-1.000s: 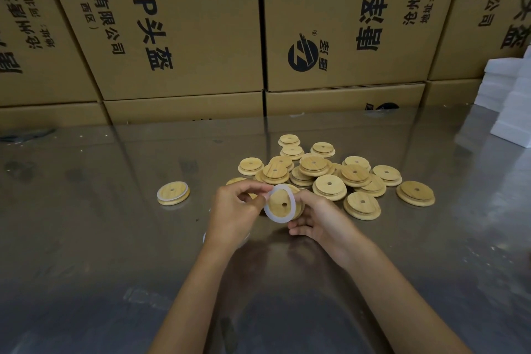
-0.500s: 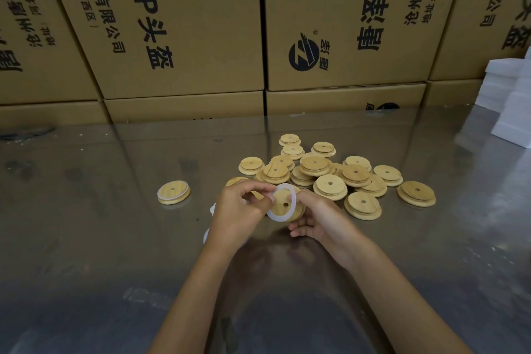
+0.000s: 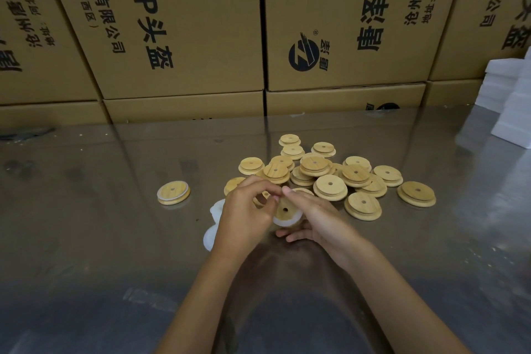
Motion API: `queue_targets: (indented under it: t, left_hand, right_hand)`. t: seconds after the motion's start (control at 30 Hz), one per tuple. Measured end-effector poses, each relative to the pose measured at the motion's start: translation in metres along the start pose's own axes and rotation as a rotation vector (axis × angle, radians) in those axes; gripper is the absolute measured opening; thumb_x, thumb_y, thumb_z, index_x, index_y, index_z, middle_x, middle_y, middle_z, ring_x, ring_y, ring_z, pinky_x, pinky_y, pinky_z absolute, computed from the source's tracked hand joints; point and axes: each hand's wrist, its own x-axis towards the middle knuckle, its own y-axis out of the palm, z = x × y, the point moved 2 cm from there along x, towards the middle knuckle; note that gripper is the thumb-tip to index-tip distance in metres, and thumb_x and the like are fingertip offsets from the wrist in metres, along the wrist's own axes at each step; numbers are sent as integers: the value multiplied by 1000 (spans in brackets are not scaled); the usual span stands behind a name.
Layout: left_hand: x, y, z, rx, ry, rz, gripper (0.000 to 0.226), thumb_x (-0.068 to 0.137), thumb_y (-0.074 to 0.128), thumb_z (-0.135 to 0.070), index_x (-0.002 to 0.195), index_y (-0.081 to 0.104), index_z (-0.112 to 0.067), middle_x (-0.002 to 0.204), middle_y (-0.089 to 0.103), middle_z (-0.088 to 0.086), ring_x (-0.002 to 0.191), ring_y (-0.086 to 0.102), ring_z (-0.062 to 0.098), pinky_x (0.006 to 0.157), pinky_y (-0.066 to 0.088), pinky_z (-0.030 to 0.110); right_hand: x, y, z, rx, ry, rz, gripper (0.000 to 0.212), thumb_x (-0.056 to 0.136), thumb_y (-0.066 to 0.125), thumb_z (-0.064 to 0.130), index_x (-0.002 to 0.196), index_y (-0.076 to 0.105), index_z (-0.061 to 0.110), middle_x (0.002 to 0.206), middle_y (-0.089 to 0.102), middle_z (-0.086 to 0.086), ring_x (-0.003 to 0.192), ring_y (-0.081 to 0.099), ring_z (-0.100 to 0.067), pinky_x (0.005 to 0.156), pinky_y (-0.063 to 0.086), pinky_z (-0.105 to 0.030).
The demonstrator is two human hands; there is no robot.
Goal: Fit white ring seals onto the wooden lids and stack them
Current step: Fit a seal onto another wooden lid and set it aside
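Above the shiny metal tabletop, near its middle, both hands meet around one wooden lid. That lid is tilted up toward the camera, its small centre hole showing, with a white ring seal curving round its lower edge. Left hand has its fingers curled in a pinching grip at the lid's upper left edge; right hand cups the lid from the right, forefinger tip meeting the left fingertips at the top rim, other fingers curled beneath. Whether the seal is fully seated I cannot tell. Just left of the left wrist, loose white seals lie on the tabletop, partly hidden. Beyond the hands sits a loose pile of bare wooden lids, some overlapping. Well apart to the left lies a single lid with a white seal round it. Cardboard cartons with printed characters stand along the far edge, and white foam blocks are stacked at the right.
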Motion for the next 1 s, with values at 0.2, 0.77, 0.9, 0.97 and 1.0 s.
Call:
queue_targets:
  t: [0.2, 0.77, 0.9, 0.97, 1.0]
  left_hand:
    - [0, 4, 3, -36, -108, -35, 22, 84, 69, -7, 86, 67, -30, 87, 66, -23, 69, 55, 3, 63, 41, 7]
    - [7, -1, 18, -250, -381, -59, 16, 83, 72, -7, 74, 70, -19, 76, 72, -6, 68, 64, 0, 65, 49, 12]
    - [8, -2, 13, -297, -380, -23, 12, 84, 73, -6, 77, 70, -16, 78, 72, -3, 68, 62, 0, 64, 48, 14]
    - [8, -3, 11, -331, -379, -2, 9, 84, 72, -6, 79, 71, -13, 76, 71, -3, 64, 61, -2, 59, 46, 12]
    - [8, -3, 10, -348, -376, 7, 8, 84, 72, -5, 80, 71, -11, 76, 71, -3, 62, 60, -3, 57, 45, 11]
  right_hand:
    - [-2, 1, 1, -6, -66, 1, 28, 99, 55, 43, 117, 70, 27, 107, 74, -14, 91, 73, -32, 74, 58, -33]
    - [0, -1, 2, 160, -128, 5, 36, 102, 48, 42, 124, 66, 19, 112, 74, -12, 98, 72, -35, 75, 54, -32]
    - [-1, -1, 3, 256, -126, -5, 39, 102, 47, 42, 125, 64, 15, 110, 74, -16, 97, 72, -36, 75, 57, -31]
    - [-1, 0, 4, 294, -132, -9, 40, 102, 47, 42, 124, 64, 14, 109, 74, -17, 97, 73, -36, 74, 59, -30]
    - [-1, 0, 4, 313, -136, -9, 40, 102, 47, 42, 124, 64, 14, 109, 74, -17, 96, 73, -36, 73, 59, -29]
